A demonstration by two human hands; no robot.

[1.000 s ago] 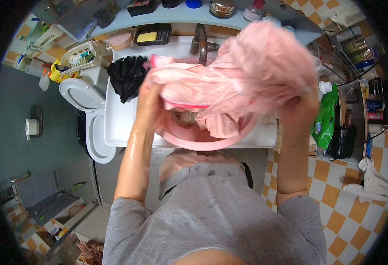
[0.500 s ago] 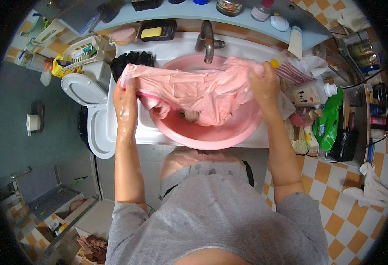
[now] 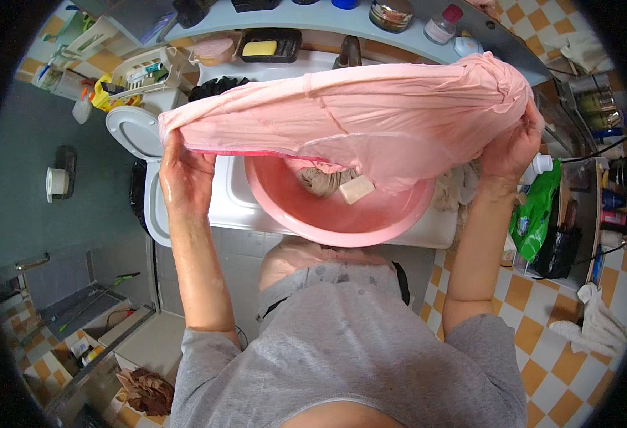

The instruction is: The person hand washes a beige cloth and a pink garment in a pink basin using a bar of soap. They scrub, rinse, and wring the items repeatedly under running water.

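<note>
A wet pink garment (image 3: 285, 107) is stretched sideways above the pink basin (image 3: 342, 232), its lower edge trimmed in darker pink. At its left end my left hand (image 3: 185, 175) is closed on the cloth. My right hand (image 3: 513, 146) grips the bunched right end, higher up beyond the basin's right rim. Inside the basin lie a greyish-beige cloth (image 3: 320, 182) and a pale block of soap (image 3: 357, 189). The garment hides the back of the basin and most of the faucet (image 3: 347, 53).
The basin sits in a white sink (image 3: 235, 207). Behind it, a black dish holds yellow soap (image 3: 260, 48), below a pale blue shelf (image 3: 313, 21) of toiletries. A toilet (image 3: 135, 132) stands at left. To the right are a green bag (image 3: 536, 214) and a cluttered rack (image 3: 577, 235).
Both hands have moved apart and the garment is spread wider and lifted nearer. It now covers most of the faucet, while the soap block in the basin has come into view.
</note>
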